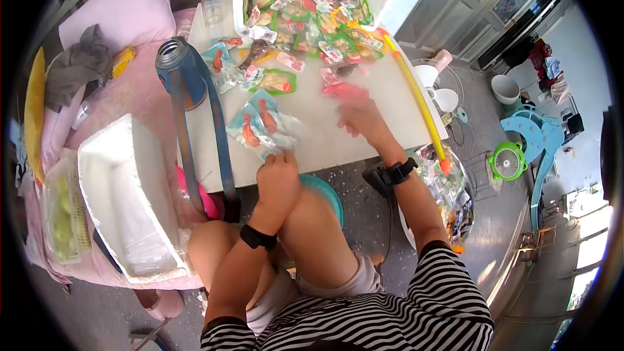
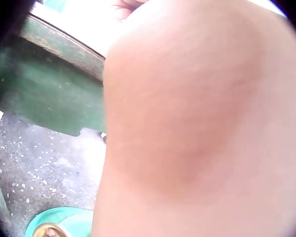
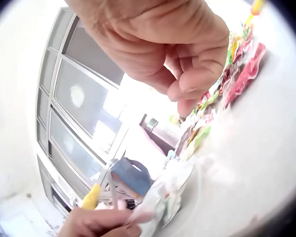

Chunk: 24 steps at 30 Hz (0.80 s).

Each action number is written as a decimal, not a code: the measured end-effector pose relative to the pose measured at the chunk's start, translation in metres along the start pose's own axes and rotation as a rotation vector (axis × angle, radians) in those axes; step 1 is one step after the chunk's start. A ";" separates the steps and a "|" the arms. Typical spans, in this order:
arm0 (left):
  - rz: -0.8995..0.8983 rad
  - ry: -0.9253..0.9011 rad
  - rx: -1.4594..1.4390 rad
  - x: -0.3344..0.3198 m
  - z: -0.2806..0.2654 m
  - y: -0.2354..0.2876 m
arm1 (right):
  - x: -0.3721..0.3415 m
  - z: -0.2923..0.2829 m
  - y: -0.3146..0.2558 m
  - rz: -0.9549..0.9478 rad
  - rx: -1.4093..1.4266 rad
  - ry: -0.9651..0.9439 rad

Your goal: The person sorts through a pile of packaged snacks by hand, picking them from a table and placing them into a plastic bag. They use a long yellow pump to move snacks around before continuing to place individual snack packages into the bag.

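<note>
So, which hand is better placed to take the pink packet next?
Probably the right hand: it seems empty, close to the pink packet; the left hand pinches a blue snack packet.

A home, it seems — pink bedding (image 1: 127, 107), a plump pillow (image 1: 117, 6) and a green electric fan (image 1: 509, 160)
</note>
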<state>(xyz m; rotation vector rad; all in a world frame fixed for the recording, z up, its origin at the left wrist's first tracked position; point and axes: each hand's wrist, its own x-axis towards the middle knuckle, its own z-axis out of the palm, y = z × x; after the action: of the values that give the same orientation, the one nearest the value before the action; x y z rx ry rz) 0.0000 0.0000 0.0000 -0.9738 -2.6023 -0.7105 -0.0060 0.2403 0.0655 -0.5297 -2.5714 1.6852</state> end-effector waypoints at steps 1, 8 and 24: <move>-0.004 -0.015 -0.002 -0.002 -0.003 0.004 | 0.012 -0.008 -0.005 0.000 -0.050 0.056; -0.038 -0.088 0.011 0.003 -0.007 0.009 | 0.162 -0.012 -0.010 -0.391 -0.722 0.472; -0.017 -0.101 0.077 0.006 -0.008 0.005 | 0.290 0.024 0.019 -0.232 -1.217 0.447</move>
<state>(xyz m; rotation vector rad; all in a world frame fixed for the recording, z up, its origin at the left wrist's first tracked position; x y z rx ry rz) -0.0008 0.0024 0.0112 -0.9906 -2.7061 -0.5747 -0.2789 0.3104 -0.0095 -0.4735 -2.8086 -0.2168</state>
